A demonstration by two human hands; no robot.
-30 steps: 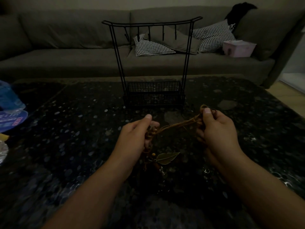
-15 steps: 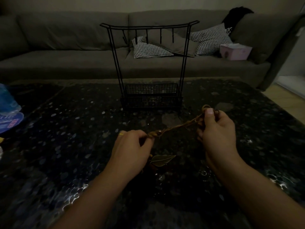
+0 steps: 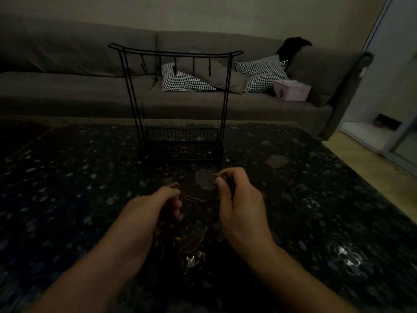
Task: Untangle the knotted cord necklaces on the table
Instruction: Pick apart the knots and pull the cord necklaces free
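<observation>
Brown cord necklaces [image 3: 198, 199] sagged between both hands above the tabletop's [image 3: 79, 188] near middle. Curled fingers of the left hand [image 3: 153, 206] gripped one end; the right hand [image 3: 239, 199] pinched the other. A leaf pendant [image 3: 193, 241] lay below. Toward the far edge stood a black wire stand [image 3: 178, 141].

both forearms are extended from the lower frame toward centre. the left hand [image 3: 155, 206] is held knuckles-up, fingers curled, pinching cord. the right hand [image 3: 239, 199] is raised slightly higher at centre right, thumb and fingertips closed on cord.
</observation>
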